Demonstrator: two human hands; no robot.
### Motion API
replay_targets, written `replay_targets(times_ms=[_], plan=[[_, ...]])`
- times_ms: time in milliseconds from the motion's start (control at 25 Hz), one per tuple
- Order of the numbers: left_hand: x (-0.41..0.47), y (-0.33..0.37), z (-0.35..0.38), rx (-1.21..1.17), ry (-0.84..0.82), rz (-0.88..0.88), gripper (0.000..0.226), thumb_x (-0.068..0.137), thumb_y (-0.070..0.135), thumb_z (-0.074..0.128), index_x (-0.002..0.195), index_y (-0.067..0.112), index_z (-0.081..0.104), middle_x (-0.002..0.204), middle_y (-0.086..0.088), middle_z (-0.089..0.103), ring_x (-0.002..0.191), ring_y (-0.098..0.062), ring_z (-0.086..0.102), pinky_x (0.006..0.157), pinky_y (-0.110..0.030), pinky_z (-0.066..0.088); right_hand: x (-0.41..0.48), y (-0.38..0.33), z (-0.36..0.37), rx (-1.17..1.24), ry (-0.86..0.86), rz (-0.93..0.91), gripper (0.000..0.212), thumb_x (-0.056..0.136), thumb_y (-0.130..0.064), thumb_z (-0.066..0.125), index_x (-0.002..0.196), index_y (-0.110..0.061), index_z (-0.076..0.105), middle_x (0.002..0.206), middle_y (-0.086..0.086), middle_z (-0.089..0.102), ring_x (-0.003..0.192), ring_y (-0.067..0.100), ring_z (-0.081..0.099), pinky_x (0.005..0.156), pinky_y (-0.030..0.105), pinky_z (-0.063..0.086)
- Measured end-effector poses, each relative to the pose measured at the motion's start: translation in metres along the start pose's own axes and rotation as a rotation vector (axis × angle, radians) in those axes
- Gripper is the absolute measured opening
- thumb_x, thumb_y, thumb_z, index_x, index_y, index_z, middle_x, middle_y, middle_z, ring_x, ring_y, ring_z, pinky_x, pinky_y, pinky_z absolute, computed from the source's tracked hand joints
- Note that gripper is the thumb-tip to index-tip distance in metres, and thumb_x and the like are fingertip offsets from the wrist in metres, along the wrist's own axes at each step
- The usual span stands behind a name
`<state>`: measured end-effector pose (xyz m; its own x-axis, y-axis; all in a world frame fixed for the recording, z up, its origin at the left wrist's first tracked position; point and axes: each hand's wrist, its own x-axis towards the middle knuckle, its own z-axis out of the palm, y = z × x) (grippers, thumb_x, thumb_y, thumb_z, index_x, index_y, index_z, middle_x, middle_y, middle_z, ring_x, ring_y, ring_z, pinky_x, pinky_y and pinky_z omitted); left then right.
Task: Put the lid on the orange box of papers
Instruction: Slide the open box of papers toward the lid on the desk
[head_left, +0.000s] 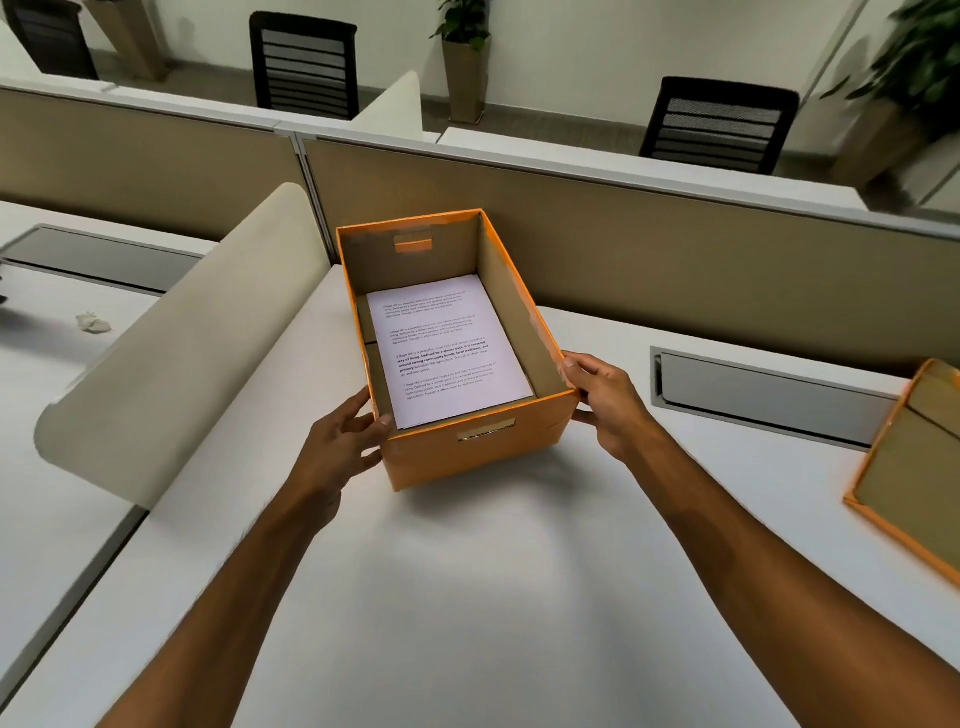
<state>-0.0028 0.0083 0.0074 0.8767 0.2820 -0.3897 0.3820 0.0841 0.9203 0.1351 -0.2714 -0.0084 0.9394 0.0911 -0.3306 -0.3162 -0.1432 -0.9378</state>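
Observation:
An orange box (467, 452) stands open on the white desk, its far end near the partition. A stack of printed papers (447, 348) lies flat inside it. My left hand (345, 441) grips the box's near left corner, thumb over the rim. My right hand (605, 397) holds the near right corner, fingers around the side. The orange lid (909, 467) lies upside down at the desk's right edge, brown inside facing up, partly cut off by the frame.
A cream curved divider (187, 353) rises left of the box. A tan partition (675, 260) runs behind it. A grey cable tray (769, 397) sits between box and lid. A crumpled paper (93, 322) lies on the neighbouring desk. Black chairs (719, 124) stand beyond.

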Motion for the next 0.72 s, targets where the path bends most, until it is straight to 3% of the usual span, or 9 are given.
replay_targets(times_ms=[200, 480, 720], plan=[[-0.024, 0.001, 0.035, 0.040, -0.062, 0.015, 0.058, 0.092, 0.016, 0.064, 0.145, 0.025, 0.044, 0.110, 0.004, 0.072, 0.102, -0.016, 0.067, 0.076, -0.030, 0.052, -0.043, 0.016, -0.049, 0.043, 0.074, 0.018, 0.033, 0.100, -0.031, 0.053, 0.130, -0.020, 0.064, 0.115, 0.008, 0.066, 0.107, 0.031, 0.062, 0.072, 0.036, 0.055], [-0.064, -0.012, 0.090, 0.119, -0.151, 0.003, 0.059, 0.090, 0.018, 0.067, 0.145, 0.025, 0.046, 0.114, -0.002, 0.073, 0.106, -0.023, 0.067, 0.094, -0.045, 0.051, -0.112, 0.039, -0.124, 0.069, 0.128, 0.016, 0.035, 0.098, -0.029, 0.056, 0.132, -0.021, 0.061, 0.115, 0.007, 0.069, 0.094, 0.023, 0.068, 0.063, 0.031, 0.055], [-0.109, -0.030, 0.140, 0.185, -0.215, 0.006, 0.062, 0.090, 0.022, 0.066, 0.147, 0.024, 0.042, 0.124, -0.009, 0.067, 0.112, -0.027, 0.064, 0.100, -0.052, 0.049, -0.173, 0.066, -0.189, 0.086, 0.159, 0.011, 0.032, 0.098, -0.027, 0.058, 0.129, -0.020, 0.062, 0.112, 0.007, 0.071, 0.095, 0.025, 0.069, 0.065, 0.033, 0.056]])
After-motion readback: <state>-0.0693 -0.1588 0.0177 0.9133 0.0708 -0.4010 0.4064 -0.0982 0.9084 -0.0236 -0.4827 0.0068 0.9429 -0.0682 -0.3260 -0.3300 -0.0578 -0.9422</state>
